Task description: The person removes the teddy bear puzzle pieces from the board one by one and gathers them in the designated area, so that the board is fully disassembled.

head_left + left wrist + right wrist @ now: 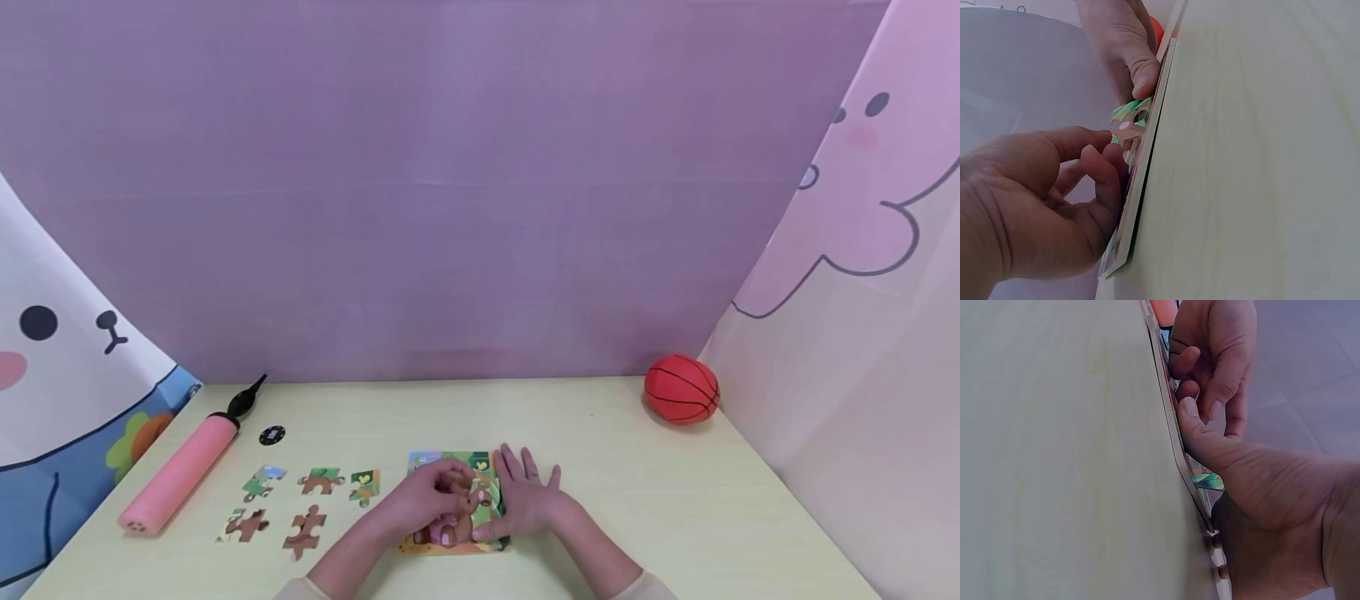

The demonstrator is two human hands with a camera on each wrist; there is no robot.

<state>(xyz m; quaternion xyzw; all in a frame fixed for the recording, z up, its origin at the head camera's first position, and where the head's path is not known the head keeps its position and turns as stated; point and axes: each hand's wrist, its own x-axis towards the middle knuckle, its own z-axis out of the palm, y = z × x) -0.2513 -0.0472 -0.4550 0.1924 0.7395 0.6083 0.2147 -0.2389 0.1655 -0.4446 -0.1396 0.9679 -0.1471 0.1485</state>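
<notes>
A jigsaw puzzle (453, 548) with a bear picture lies flat on the table near the front, partly hidden by both hands. My left hand (423, 500) is over its middle. Between thumb and fingertips it pinches a brown and green puzzle piece (1126, 127), which stands tilted above the puzzle in the left wrist view. On the puzzle's right edge rests my right hand (531, 504), fingers straight and spread, its thumb lying across the puzzle. The right wrist view shows that thumb (1200, 428) close to the left hand's fingers.
Several loose puzzle pieces (305, 532) lie left of the puzzle. Farther left are a pink hand pump (183, 475) with a black nozzle and a black round chip (272, 435). A red ball (681, 389) sits at the back right corner, by the curtain (465, 208).
</notes>
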